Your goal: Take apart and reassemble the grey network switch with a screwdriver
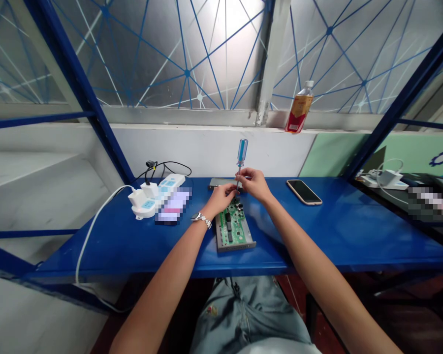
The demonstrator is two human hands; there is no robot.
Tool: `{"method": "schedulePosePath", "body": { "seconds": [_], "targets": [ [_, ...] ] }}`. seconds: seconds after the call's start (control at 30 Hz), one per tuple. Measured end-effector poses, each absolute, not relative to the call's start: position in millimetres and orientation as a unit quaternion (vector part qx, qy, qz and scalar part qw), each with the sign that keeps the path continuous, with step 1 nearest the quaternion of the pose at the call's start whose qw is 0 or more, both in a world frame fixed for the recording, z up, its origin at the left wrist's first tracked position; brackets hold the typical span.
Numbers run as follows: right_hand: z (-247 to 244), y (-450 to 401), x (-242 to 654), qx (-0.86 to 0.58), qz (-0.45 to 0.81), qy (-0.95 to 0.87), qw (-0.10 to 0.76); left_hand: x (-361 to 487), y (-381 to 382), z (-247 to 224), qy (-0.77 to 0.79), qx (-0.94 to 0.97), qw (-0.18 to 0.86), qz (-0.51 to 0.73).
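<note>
**Screwdriver (pixel 242 150) pinched upright over circuit board (pixel 231 227)**

The shaft is pinched by the fingertips of the right hand (pixel 254 184), and the fingertips of the left hand (pixel 221 199) are closed in against it from the other side. The translucent blue handle rises above both hands. Whether the tip meets the board is hidden by the fingers. Directly below the hands, the green circuit board is seated in a grey metal chassis (pixel 236 244), whose near edge lies short of the front lip of the painted blue steel shelf (pixel 339 231). A flat grey metal plate (pixel 217 183) lies just beyond the fingers, near the shelf's back wall. To the left of the hands, a white power strip (pixel 157 194) is crowded with plugs. To the right, a stretch of smooth blue paint separates the right hand from a smartphone (pixel 304 191).
</note>
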State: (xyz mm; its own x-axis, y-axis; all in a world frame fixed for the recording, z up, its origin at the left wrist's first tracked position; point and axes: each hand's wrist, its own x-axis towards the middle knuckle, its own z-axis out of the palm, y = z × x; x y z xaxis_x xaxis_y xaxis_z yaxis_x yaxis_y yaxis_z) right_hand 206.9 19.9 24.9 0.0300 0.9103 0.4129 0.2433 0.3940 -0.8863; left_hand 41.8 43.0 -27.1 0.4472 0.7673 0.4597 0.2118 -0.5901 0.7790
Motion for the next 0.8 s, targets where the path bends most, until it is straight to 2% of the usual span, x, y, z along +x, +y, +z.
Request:
{"method": "schedulePosePath", "body": {
  "seconds": [0.13,0.33,0.8],
  "targets": [
    [23.2,20.2,206.3,-0.447,0.335,-0.618,0.553,41.4,45.3,-28.9,0.320,0.787,0.319,0.420],
    [24.6,17.2,205.1,-0.465,0.294,-0.617,0.563,40.9,46.8,-30.5,0.318,0.781,0.318,0.433],
    [23.6,16.0,200.7,-0.436,0.331,-0.630,0.551,38.1,50.4,-31.8,0.288,0.793,0.341,0.414]
  ]
}}
